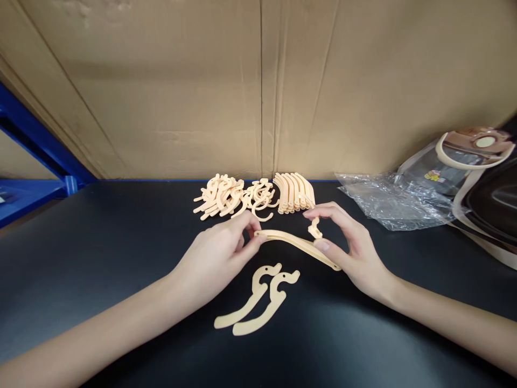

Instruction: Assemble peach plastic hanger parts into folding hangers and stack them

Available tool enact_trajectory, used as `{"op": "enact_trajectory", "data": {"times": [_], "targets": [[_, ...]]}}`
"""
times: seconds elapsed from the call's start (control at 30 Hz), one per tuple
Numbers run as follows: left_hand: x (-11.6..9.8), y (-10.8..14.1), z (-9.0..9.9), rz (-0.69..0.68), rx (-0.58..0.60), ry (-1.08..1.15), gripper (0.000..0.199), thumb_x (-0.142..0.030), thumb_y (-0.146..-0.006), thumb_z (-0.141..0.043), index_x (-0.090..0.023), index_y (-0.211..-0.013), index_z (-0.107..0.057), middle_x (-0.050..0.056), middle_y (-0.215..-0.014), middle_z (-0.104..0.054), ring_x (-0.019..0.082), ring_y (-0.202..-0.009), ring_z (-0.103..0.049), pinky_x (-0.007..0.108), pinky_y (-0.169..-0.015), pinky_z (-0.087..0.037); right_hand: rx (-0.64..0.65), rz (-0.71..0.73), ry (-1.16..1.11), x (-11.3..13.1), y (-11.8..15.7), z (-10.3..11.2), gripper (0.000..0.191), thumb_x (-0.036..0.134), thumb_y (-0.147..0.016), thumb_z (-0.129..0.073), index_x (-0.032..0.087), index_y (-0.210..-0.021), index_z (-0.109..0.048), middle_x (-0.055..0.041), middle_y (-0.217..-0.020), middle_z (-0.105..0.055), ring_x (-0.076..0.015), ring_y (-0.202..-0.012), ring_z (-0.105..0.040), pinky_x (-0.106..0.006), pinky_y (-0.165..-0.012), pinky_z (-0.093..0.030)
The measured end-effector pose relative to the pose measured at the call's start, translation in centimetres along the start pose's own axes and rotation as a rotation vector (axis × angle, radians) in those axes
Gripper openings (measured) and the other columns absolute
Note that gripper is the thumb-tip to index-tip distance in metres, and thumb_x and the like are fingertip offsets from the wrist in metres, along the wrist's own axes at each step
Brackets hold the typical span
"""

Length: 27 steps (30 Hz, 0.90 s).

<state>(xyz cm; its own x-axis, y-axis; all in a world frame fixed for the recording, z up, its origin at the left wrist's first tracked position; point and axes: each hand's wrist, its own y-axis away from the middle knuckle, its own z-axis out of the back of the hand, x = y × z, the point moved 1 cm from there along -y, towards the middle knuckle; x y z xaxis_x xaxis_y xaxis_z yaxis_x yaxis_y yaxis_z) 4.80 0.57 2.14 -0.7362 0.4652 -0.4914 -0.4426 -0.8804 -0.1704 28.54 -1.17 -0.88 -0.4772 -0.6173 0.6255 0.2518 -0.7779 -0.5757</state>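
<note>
Left grip (pixel 214 253): closed on bar (pixel 291 240) end, over desk (pixel 121 258) | Right grip (pixel 359 253): hook (pixel 315 229) between thumb and finger, by bar | Progress: hook and bar seemingly unjoined; two flat pieces (pixel 262 319) loose in front | Unassembled-looking: curved-piece pile (pixel 220 196), hook pile (pixel 260 194), bar stack (pixel 293 191) behind

2 smooth, matt plastic-looking pieces (pixel 258 322), glossy film (pixel 383 202).

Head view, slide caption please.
Left hand pinches a long cream strip, right hand a small piece, over a black table.
</note>
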Motion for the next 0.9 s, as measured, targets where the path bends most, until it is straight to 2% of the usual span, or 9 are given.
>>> {"op": "enact_trajectory", "data": {"times": [0.17, 0.3, 0.37, 0.43, 0.5, 0.6, 0.67, 0.77, 0.9], "targets": [[1.3, 0.0, 1.1, 0.101, 0.075, 0.586, 0.026, -0.043, -0.093, -0.053, -0.018, -0.090, -0.058, 0.000, -0.073, -0.061, 0.013, -0.066, -0.058, 0.020, -0.050, -0.047, 0.053, -0.001, -0.006, 0.1, -0.1, -0.1, 0.026, 0.039, -0.090, -0.062, 0.026, -0.112, -0.058, -0.0052, -0.112, -0.062, -0.0231, -0.109, -0.056, -0.042, -0.095, -0.043], [2.4, 0.4, 0.9, 0.220, 0.122, 0.934, 0.027, -0.041, -0.094, -0.059, -0.015, -0.088, -0.066, 0.005, -0.091, -0.070, 0.012, -0.083, -0.065, 0.020, -0.071, -0.055, 0.121, 0.061, 0.079, 0.6, 0.0, -0.5, 0.026, 0.033, -0.086, -0.066, 0.025, -0.110, -0.057, -0.0065, -0.113, -0.061, -0.0232, -0.107, -0.056, -0.042, -0.092, -0.044], [2.6, 0.6, 0.8, 0.278, 0.140, 1.084, 0.025, -0.039, -0.093, -0.062, -0.015, -0.088, -0.068, 0.005, -0.091, -0.072, 0.011, -0.080, -0.066, 0.021, -0.074, -0.056, 0.150, 0.115, 0.163, 0.9, 0.1, -0.8, 0.028, 0.030, -0.082, -0.069, 0.024, -0.107, -0.058, -0.0070, -0.113, -0.059, -0.0235, -0.104, -0.055, -0.041, -0.089, -0.044], [2.4, 0.8, 0.7, 0.322, 0.139, 1.154, 0.022, -0.037, -0.091, -0.064, -0.015, -0.092, -0.069, 0.005, -0.086, -0.072, 0.010, -0.072, -0.065, 0.019, -0.067, -0.055, 0.176, 0.175, 0.235, 1.1, 0.2, -1.0, 0.031, 0.030, -0.078, -0.072, 0.024, -0.106, -0.059, -0.0072, -0.112, -0.059, -0.0233, -0.101, -0.055, -0.041, -0.087, -0.044], [1.9, 1.1, 0.8, 0.350, 0.135, 1.120, 0.022, -0.036, -0.090, -0.065, -0.016, -0.096, -0.070, 0.002, -0.078, -0.069, 0.007, -0.057, -0.059, 0.016, -0.052, -0.050, 0.200, 0.227, 0.269, 1.3, 0.3, -1.2, 0.032, 0.032, -0.076, -0.073, 0.024, -0.104, -0.061, -0.0072, -0.111, -0.058, -0.0231, -0.100, -0.055, -0.040, -0.086, -0.044], [1.1, 1.7, 0.9, 0.301, 0.177, 0.886, 0.030, -0.042, -0.093, -0.057, -0.016, -0.097, -0.069, -0.003, -0.060, -0.060, 0.005, -0.039, -0.038, 0.016, -0.036, -0.032, 0.220, 0.252, 0.286, 1.4, 0.2, -1.4, 0.028, 0.034, -0.077, -0.071, 0.024, -0.102, -0.063, -0.0075, -0.112, -0.059, -0.0232, -0.101, -0.056, -0.040, -0.085, -0.044], [0.6, 2.2, 0.9, 0.182, 0.163, 0.620, 0.036, -0.046, -0.096, -0.049, -0.017, -0.093, -0.070, -0.005, -0.052, -0.052, 0.006, -0.040, -0.036, 0.018, -0.038, -0.029, 0.223, 0.255, 0.292, 1.4, 0.2, -1.4, 0.027, 0.035, -0.078, -0.071, 0.024, -0.102, -0.064, -0.0075, -0.112, -0.060, -0.0232, -0.101, -0.057, -0.040, -0.084, -0.045], [0.2, 3.1, 0.4, -0.040, 0.076, 0.244, 0.034, -0.040, -0.098, -0.043, -0.020, -0.090, -0.069, -0.007, -0.051, -0.048, 0.008, -0.045, -0.043, 0.019, -0.044, -0.031, 0.230, 0.258, 0.277, 1.4, 0.1, -1.3, 0.028, 0.035, -0.080, -0.071, 0.024, -0.104, -0.065, -0.0075, -0.114, -0.060, -0.0230, -0.103, -0.057, -0.040, -0.085, -0.046], [0.0, 4.0, -0.9, -0.262, 0.035, 0.063, 0.024, -0.023, -0.094, -0.041, -0.022, -0.098, -0.065, -0.007, -0.056, -0.053, 0.009, -0.048, -0.048, 0.020, -0.047, -0.031, 0.237, 0.222, 0.141, 1.1, 0.0, -1.1, 0.021, 0.027, -0.083, -0.069, 0.023, -0.103, -0.065, -0.0057, -0.104, -0.063, -0.0200, -0.098, -0.059, -0.037, -0.083, -0.049]]}}
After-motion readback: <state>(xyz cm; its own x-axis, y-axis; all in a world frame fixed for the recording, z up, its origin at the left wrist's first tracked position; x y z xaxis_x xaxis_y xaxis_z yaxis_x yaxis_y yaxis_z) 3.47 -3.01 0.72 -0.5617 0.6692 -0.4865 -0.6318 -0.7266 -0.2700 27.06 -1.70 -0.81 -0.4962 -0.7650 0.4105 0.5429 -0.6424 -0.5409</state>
